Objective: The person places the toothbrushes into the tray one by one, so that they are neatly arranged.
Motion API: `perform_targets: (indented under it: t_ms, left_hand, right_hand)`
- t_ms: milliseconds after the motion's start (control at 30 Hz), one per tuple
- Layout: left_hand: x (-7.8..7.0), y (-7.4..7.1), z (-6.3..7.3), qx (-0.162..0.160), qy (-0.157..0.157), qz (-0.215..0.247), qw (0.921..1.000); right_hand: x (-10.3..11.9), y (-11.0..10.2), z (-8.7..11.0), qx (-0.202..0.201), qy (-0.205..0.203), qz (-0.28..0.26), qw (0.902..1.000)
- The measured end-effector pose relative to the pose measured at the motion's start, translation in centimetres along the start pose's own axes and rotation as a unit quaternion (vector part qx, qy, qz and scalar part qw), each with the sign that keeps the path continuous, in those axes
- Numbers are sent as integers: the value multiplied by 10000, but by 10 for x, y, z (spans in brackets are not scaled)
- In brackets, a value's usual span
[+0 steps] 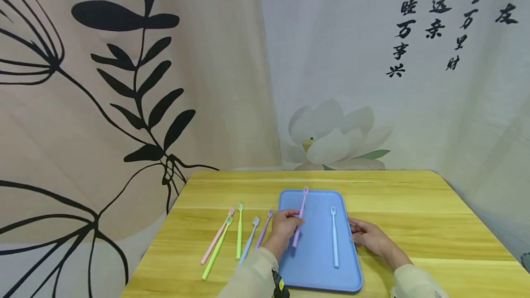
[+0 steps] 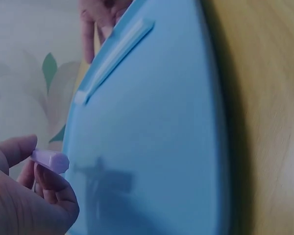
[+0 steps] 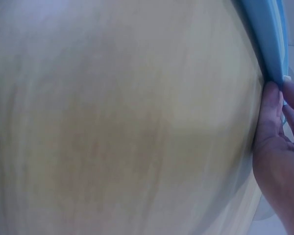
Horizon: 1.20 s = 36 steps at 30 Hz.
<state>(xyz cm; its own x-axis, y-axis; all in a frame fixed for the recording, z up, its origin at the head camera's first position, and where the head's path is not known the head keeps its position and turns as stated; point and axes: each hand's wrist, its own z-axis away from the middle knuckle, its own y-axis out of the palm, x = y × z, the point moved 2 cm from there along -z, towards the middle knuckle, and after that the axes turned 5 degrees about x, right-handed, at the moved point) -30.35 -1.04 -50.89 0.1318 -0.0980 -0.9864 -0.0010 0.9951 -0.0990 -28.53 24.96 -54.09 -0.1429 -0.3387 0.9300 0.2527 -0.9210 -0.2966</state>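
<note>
My left hand (image 1: 284, 227) pinches a light purple toothbrush (image 1: 301, 210) between thumb and fingers, over the left part of the blue tray (image 1: 314, 266). The brush head points away from me, and the handle end (image 2: 59, 162) faces the camera in the left wrist view. On the tray's right side lies a light blue toothbrush (image 1: 335, 238), its head also pointing away. My right hand (image 1: 374, 239) holds the tray's right rim, with thumb and fingertips at the edge in the right wrist view.
Left of the tray, several toothbrushes lie on the wooden table (image 1: 397, 197): a pink one (image 1: 217, 237), two green ones (image 1: 239, 233), a blue one (image 1: 250, 240) and a purple one (image 1: 263, 230). My left sleeve (image 1: 252, 276) partly covers the nearer ends. A printed curtain (image 1: 223, 82) hangs behind the table.
</note>
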Motion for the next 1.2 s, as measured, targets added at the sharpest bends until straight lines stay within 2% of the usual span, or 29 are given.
perform_targets:
  t_ms: [467, 700, 833, 933, 1200]
  left_hand:
    - [8, 39, 18, -214, -159, -461, 9986]
    - [12, 51, 23, -394, -225, -1081, 9931]
    - [10, 55, 26, -459, -206, -1322, 9899]
    - [9, 58, 27, -550, -135, -1530, 9866]
    - [11, 63, 32, -860, 439, -2240, 9698]
  right_hand:
    - [0, -1, 2, 8, -101, -14, 9999]
    - [-1, 0, 2, 93, -172, -206, 9996]
    - [-1, 0, 3, 112, -205, -282, 9993]
    - [0, 1, 3, 103, -207, -314, 9992]
    - [1, 1, 3, 75, -98, -292, 9995]
